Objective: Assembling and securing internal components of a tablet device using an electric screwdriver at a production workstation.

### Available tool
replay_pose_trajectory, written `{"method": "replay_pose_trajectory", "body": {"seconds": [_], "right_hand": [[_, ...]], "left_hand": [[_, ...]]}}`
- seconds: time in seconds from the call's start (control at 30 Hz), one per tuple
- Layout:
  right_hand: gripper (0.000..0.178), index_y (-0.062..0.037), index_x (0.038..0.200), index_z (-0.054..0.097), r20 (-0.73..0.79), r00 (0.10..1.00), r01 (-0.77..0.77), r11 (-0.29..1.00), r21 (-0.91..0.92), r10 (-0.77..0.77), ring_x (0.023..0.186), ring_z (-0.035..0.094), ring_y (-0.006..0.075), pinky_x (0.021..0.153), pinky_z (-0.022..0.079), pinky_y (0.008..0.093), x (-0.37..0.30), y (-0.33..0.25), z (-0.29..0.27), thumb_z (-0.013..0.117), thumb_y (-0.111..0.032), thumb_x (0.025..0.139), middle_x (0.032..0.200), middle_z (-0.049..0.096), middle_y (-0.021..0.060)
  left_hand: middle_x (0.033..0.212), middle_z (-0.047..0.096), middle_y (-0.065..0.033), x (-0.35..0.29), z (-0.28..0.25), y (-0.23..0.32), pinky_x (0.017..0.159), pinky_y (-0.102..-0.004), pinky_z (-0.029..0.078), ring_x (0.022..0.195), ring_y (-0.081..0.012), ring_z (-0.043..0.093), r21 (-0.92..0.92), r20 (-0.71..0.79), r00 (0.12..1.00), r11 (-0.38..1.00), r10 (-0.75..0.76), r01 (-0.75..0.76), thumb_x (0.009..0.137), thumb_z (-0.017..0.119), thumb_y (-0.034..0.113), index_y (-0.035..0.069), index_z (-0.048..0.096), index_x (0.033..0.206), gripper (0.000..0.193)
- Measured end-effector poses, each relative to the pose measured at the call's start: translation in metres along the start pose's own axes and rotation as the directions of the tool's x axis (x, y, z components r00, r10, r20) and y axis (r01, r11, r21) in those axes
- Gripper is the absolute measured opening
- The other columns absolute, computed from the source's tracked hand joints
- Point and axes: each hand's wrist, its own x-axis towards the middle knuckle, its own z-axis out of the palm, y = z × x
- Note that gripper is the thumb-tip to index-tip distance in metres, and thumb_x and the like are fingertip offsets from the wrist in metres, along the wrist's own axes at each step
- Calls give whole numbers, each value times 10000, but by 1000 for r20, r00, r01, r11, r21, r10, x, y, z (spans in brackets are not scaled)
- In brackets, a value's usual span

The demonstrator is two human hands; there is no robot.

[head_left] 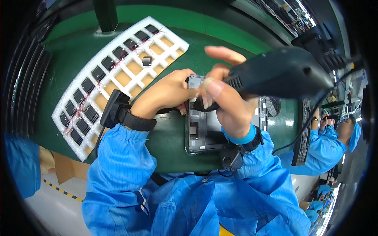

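Ideally, my right fingers (214,87), gripping the black power tool (275,74), guide it squarely over the device chassis (206,126) beneath; left fingers' (188,93) hold unclear.

Right hand (230,98) wraps the driver (285,72), right above the device (204,141)! Left of that grip, the left hand (167,92), then the tray (173,36).

From the device (208,138), bench (169,147) lies open at 8 o'clock; tool (281,74) blocks 2, left hand (169,93) 10
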Motion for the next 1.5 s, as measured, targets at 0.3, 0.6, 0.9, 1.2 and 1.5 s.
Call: {"method": "replay_pose_trajectory", "body": {"seconds": [0.3,0.6,0.9,1.2,1.5], "right_hand": [[328,21,1149,472,-340,933,199,953,228,-113,572,409,124,626,397,311,-35,-34,-109,486,-154,872,635,396,12],[232,21,1042,543,-707,671,42,963,-265,-224,595,458,101,614,402,269,-93,-41,-225,586,-123,866,667,469,13],[206,30,928,638,-754,419,-66,811,-582,-506,598,491,84,586,424,228,-64,-14,-325,708,-110,794,691,521,2],[260,25,907,660,-725,376,-230,699,-677,-578,619,581,95,595,449,221,-53,5,-337,740,-178,765,689,616,34],[251,12,895,671,-711,426,-259,677,-689,-560,617,557,80,609,418,210,-53,11,-333,742,-191,765,672,600,18]], "left_hand": [[646,607,-66,-10,0,9,416,-224,461,475,-118,585,117,11,997,990,-81,79,897,572,157,-26,449,1225,395],[742,620,-76,-6,-4,6,429,-193,451,499,-107,594,92,-23,994,989,-110,112,954,445,192,6,453,1248,348],[732,598,-64,-5,-1,15,477,-192,468,566,-84,583,92,23,990,987,-137,135,844,610,75,-2,372,1306,525],[858,633,-93,-13,1,21,586,-212,483,680,-94,598,174,96,989,980,-114,96,722,712,-20,37,269,1384,799],[809,627,-79,-9,7,23,536,-192,462,639,-85,584,73,-3,978,975,-208,208,825,618,17,38,319,1351,606]]}}
